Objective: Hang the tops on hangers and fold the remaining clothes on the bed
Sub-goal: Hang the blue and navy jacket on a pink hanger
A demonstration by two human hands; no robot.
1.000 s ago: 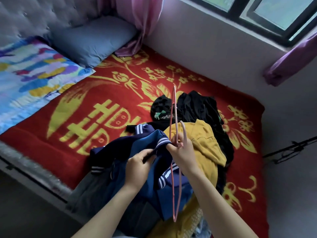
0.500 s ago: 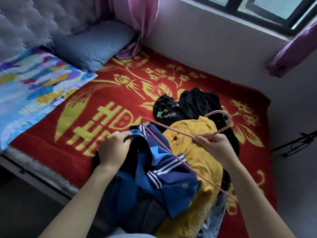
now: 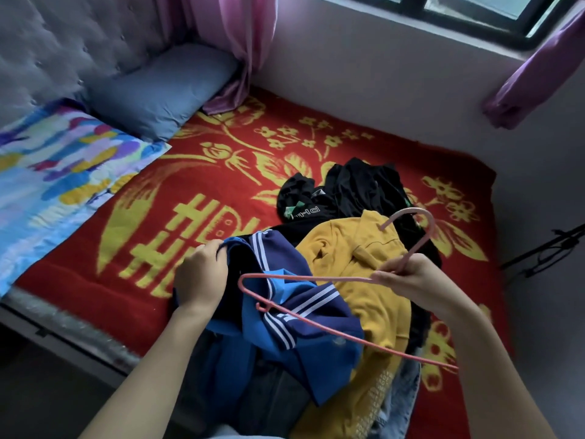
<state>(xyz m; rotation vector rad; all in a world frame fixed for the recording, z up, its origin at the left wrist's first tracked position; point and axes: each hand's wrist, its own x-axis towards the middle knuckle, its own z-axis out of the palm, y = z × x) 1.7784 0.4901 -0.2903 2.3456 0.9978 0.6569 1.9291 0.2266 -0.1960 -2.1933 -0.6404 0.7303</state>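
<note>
Head view showed the left hand (image 3: 201, 277) gripping the blue top (image 3: 285, 315) on the bed (image 3: 190, 185), while the right hand (image 3: 408, 277) pinched a pink hanger (image 3: 316, 324) by its neck above the clothes pile.

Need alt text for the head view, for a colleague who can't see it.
The right hand pinches a pink hanger above a blue striped top, whose edge the left hand grips. The top lies on a pile with a yellow garment and black garments on a red and gold blanket.
</note>
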